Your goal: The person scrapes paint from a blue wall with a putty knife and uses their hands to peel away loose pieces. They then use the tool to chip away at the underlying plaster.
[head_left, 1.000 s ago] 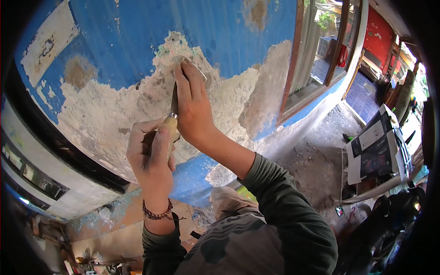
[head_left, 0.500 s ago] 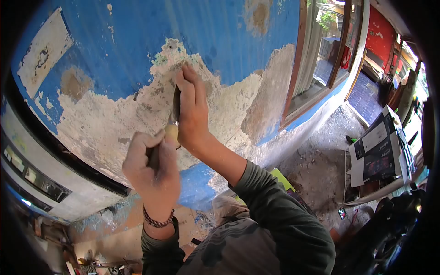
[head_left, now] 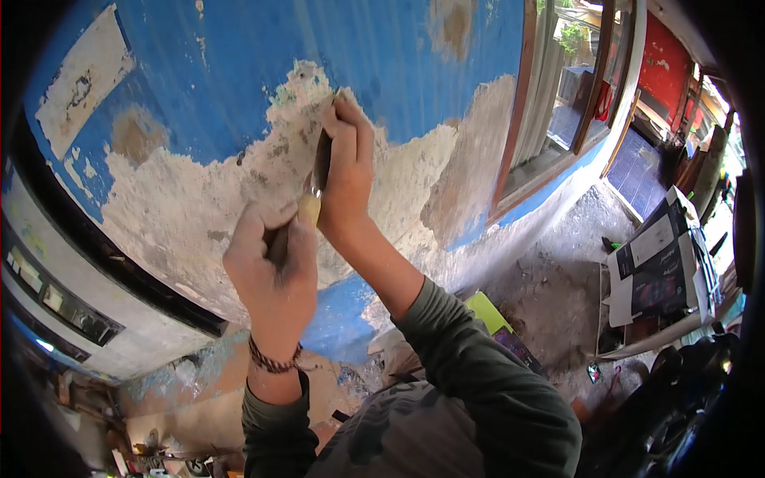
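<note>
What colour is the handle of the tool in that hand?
The handle is pale yellow, and the head view shows it best.

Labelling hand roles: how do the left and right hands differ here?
The left hand wraps the tool's pale handle; the right hand lies along its blade. The left hand is lower in view, the right higher. The left has a bracelet at the wrist; the right has none. Both arms wear dark green sleeves.

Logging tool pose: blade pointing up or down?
Up: blade rises above the handle in the left hand, beside the right hand.
</note>
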Demonstrator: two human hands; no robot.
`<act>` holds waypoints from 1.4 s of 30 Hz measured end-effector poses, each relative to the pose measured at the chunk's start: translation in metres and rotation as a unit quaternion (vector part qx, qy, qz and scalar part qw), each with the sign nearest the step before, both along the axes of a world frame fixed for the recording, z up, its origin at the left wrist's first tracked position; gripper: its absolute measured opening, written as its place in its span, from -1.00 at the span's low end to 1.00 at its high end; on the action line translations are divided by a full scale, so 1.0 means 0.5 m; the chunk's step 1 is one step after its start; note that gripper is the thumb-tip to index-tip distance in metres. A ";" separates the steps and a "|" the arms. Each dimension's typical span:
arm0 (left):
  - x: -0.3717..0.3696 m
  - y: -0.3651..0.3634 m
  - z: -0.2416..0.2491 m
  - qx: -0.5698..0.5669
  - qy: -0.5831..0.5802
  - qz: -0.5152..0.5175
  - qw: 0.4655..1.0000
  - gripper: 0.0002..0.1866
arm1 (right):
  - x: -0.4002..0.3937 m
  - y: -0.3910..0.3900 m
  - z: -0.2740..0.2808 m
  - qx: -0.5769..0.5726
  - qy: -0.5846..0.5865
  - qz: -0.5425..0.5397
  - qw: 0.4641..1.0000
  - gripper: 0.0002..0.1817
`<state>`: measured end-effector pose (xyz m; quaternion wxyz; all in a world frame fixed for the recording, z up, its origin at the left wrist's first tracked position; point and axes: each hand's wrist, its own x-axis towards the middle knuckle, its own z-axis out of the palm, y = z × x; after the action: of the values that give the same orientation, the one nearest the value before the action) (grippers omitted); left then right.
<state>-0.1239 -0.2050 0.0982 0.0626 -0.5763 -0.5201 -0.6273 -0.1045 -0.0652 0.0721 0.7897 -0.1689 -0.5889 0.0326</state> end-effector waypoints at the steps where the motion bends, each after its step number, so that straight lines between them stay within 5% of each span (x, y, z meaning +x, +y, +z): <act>1: 0.008 -0.010 -0.004 -0.004 -0.003 0.002 1.000 -0.92 | 0.002 -0.014 -0.010 -0.004 -0.003 0.002 1.000 -0.61; 3: 0.028 -0.016 0.004 0.017 0.028 0.013 0.999 -0.92 | 0.008 -0.029 -0.008 -0.079 -0.010 0.124 0.989 -0.61; 16: -0.011 0.009 -0.046 0.094 -0.038 -0.013 0.995 -0.89 | 0.001 0.010 0.036 0.090 -0.031 -0.001 0.995 -0.62; 21: 0.012 0.003 -0.039 0.042 -0.059 -0.020 0.997 -0.92 | 0.005 0.014 0.036 0.123 -0.039 0.035 0.991 -0.62; 42: 0.024 -0.003 -0.051 0.034 -0.072 -0.048 0.996 -0.91 | 0.015 0.021 0.032 0.102 -0.029 0.030 0.994 -0.66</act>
<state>-0.1121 -0.2066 0.0726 0.0137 -0.5513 -0.4735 -0.6868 -0.0971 -0.0545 0.0882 0.7839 -0.0703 -0.6168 -0.0086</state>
